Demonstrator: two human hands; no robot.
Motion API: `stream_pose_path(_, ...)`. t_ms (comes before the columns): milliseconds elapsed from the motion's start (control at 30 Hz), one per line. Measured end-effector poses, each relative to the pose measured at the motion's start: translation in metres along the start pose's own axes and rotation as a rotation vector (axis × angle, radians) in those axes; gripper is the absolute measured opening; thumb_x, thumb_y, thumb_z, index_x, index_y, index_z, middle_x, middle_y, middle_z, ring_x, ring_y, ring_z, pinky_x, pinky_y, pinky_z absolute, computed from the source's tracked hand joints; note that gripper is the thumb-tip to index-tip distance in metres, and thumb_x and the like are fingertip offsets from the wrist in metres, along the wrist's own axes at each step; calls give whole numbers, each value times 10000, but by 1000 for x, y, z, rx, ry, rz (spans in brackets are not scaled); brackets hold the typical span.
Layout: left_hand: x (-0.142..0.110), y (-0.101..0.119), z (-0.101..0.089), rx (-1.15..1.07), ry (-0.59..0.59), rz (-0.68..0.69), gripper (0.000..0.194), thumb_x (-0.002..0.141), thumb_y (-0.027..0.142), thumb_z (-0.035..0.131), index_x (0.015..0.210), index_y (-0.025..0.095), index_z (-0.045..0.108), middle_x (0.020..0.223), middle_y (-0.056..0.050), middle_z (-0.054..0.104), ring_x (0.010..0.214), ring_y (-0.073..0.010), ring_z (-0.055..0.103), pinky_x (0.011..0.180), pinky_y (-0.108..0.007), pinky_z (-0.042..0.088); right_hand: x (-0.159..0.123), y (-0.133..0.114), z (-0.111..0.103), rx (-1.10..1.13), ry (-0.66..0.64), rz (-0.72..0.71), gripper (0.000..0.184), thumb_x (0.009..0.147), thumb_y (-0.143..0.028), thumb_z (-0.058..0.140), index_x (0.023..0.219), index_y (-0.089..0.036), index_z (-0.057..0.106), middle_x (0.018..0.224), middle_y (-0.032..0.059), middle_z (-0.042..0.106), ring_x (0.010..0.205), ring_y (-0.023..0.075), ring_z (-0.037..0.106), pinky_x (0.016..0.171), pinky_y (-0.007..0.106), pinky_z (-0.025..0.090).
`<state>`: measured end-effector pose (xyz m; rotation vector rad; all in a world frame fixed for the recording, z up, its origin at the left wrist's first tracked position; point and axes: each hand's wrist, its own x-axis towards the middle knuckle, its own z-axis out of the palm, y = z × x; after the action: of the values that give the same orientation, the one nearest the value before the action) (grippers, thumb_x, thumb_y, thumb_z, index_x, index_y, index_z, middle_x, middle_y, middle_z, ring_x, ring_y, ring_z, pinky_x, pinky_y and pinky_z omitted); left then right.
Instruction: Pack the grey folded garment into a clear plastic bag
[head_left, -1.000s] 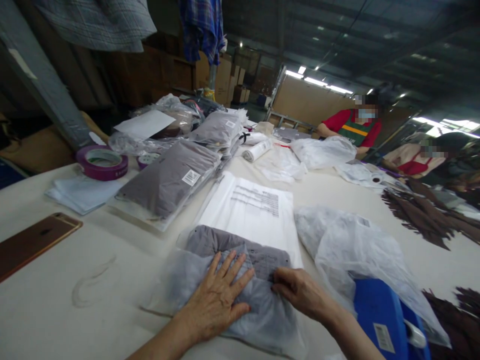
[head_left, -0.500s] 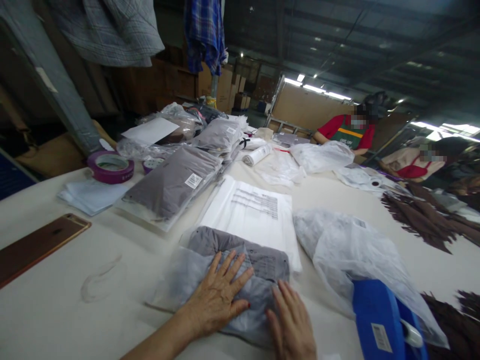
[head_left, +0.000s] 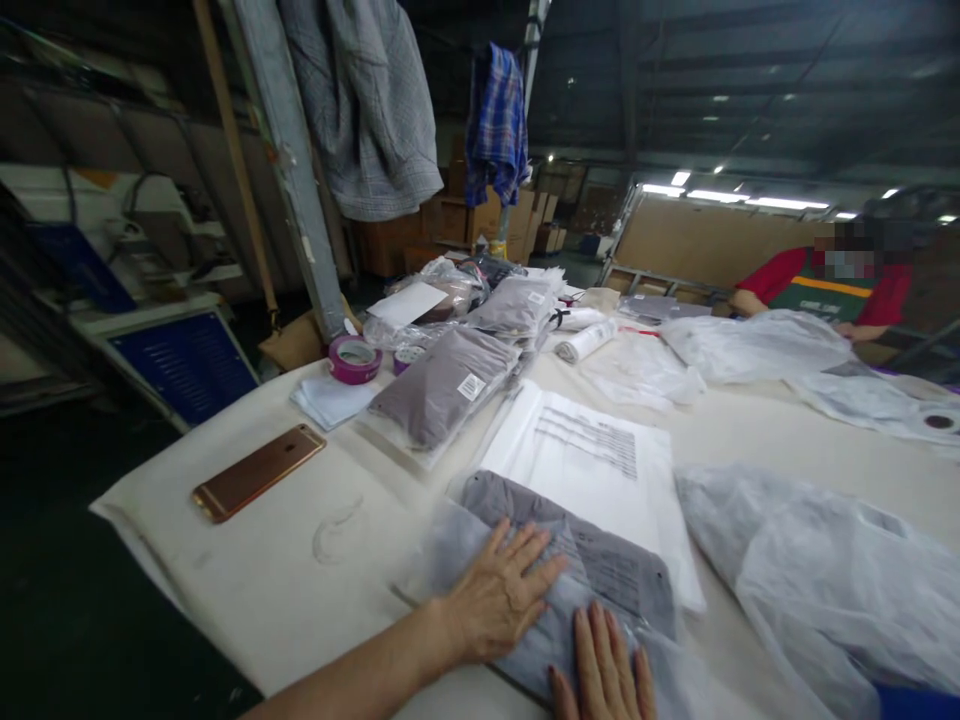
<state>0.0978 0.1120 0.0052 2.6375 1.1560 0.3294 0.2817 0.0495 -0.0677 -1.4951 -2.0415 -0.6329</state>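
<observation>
Warehouse racking, cartons and hanging shirts stand behind a broad white table [head_left: 285, 560] where another person in a red top [head_left: 795, 275] works at the far side. Crumpled clear bags [head_left: 832, 590] lie to the right, and a printed sheet [head_left: 592, 470] sits in the middle. Packed grey garments [head_left: 450, 385] with barcode labels are stacked beyond it, so several look finished. Nearest, a folded grey garment [head_left: 600, 560] lies partly inside its translucent bag [head_left: 450, 555], the far end not yet covered. The left hand [head_left: 499, 600] presses flat on it, fingers spread; the right hand [head_left: 604, 675] also lies flat, gripping nothing. A phone [head_left: 259, 472] and tape roll [head_left: 355, 358] rest left.
</observation>
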Motion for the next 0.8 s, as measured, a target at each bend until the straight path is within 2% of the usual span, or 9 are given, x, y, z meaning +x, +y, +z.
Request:
stream_pose_path(133,-24,-29,-10,82,25,-161,516,907,257,446,1395,239,283,1461,-86,304,1363,-301,214,1064,-638,206,-4,-1,2,34,-15,12,624,907,-398,303,1448,-146,120,1135,208,622,1002,365,611,897,564,371)
stream_pose_path(300,-37,-60,2,29,20,-313,470,923,273,396,1382,286,298,1466,-52,281,1350,-263,262,1055,-557,300,-5,-4,5,101,-1,46,600,913,-410,309,1445,-182,149,1172,174,611,1041,350,595,933,554,357)
stream_pose_path(400,-39,-64,11,51,57,-281,460,927,298,362,1381,311,291,1454,-26,305,1341,-255,285,1047,-540,323,-3,7,-14,167,3,60,544,929,-377,307,1437,-229,183,1166,118,626,1077,288,585,912,478,416)
stream_pose_path(467,-42,-68,18,70,116,-247,455,931,320,316,1384,338,280,1449,-8,314,1328,-260,315,1032,-551,338,-6,30,-40,207,66,128,475,919,-308,369,1388,-259,310,1164,81,628,1106,242,568,928,431,425)
stream_pose_path(533,-44,-78,29,58,203,-215,480,921,370,319,1394,377,236,1448,19,314,1311,-284,342,1016,-578,337,-15,66,-76,182,143,286,377,894,-275,433,1267,-246,467,1157,83,625,1107,231,559,947,421,413)
stream_pose_path(600,-44,-89,42,8,234,-162,503,920,389,311,1394,441,153,1462,98,249,1304,-294,350,1026,-582,308,-28,110,-118,128,153,563,310,864,-348,479,1126,-207,567,1143,110,619,1085,246,556,960,434,396)
stream_pose_path(667,-42,-96,52,-49,320,-164,492,916,416,288,1372,505,126,1449,197,187,1296,-300,354,1034,-584,266,-43,153,-158,128,103,947,435,776,-526,524,1021,-178,611,1111,131,618,1074,280,539,984,465,365)
stream_pose_path(733,-41,-97,57,-100,379,-176,473,906,443,271,1346,551,133,1422,268,156,1285,-298,363,1030,-571,246,-55,189,-185,194,86,1312,593,586,-678,592,890,-172,648,1031,135,637,1068,332,516,1001,505,328)
stream_pose_path(800,-40,-95,57,-128,394,-183,467,898,451,268,1329,574,137,1403,301,148,1279,-287,367,1029,-548,233,-63,211,-195,322,51,1461,618,482,-706,629,772,-162,678,909,125,672,998,337,553,969,496,367)
